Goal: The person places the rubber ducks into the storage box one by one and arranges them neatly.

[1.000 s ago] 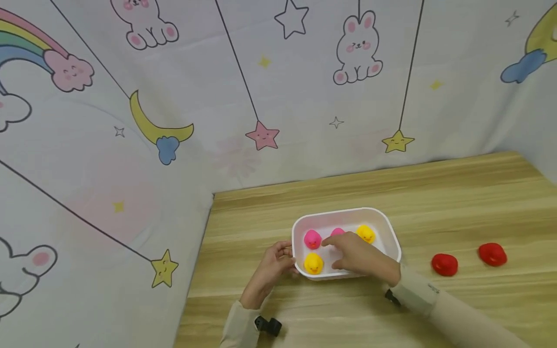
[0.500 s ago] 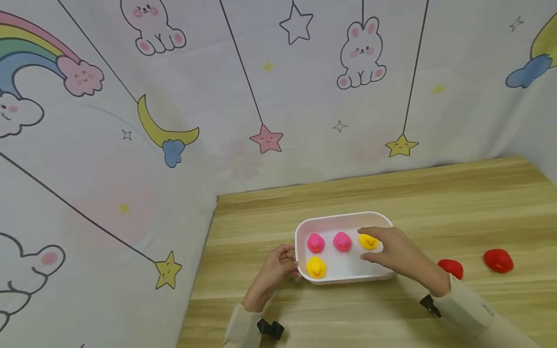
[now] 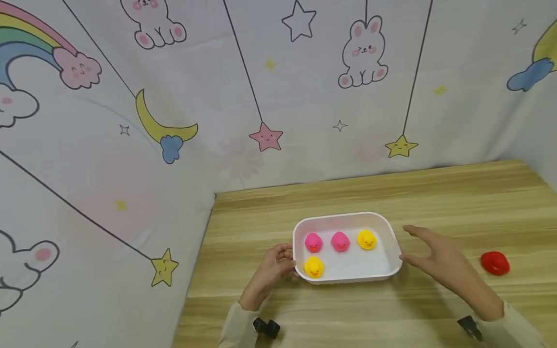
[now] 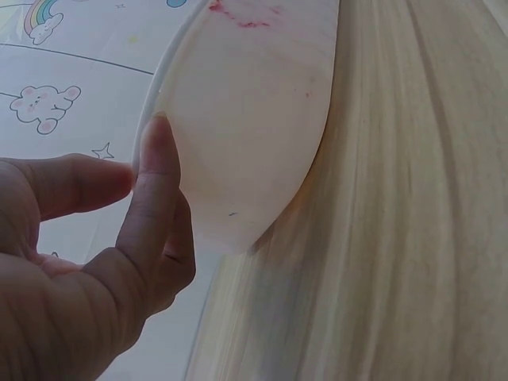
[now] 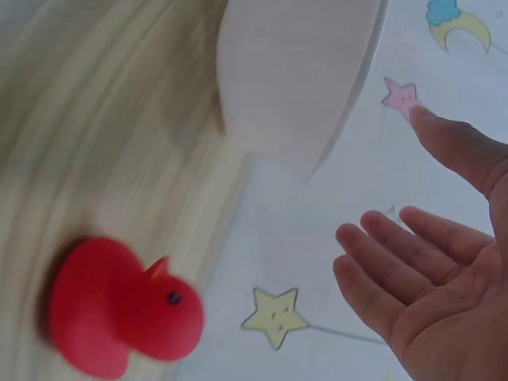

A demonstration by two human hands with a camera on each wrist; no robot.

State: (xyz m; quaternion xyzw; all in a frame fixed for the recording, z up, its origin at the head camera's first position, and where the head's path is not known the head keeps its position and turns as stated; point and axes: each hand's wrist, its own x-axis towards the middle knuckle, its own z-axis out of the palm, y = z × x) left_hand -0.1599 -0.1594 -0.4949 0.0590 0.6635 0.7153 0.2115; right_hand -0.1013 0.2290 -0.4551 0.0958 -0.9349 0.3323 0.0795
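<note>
A white plastic tub (image 3: 348, 279) holds two pink rubber ducks, a left one (image 3: 313, 242) and a middle one (image 3: 340, 241). Also inside are two yellow rubber ducks, one at the back right (image 3: 367, 239) and one at the front left (image 3: 314, 267). My left hand (image 3: 271, 270) pinches the tub's left rim between thumb and fingers, as the left wrist view shows too. Just off the tub's right end, my right hand (image 3: 446, 263) has its fingers and thumb spread, holding nothing. A red rubber duck (image 5: 119, 309) lies on the table below it in the right wrist view.
Farther right on the wood-grain table (image 3: 261, 212) sits a red duck (image 3: 495, 263). A white cloth (image 3: 313, 159) printed with rabbits and stars hangs along the back and left of the table.
My right hand has moved right, from over the ducks in the tub to beyond its right end, and now covers the nearer red duck's spot. My left hand stays at the rim.
</note>
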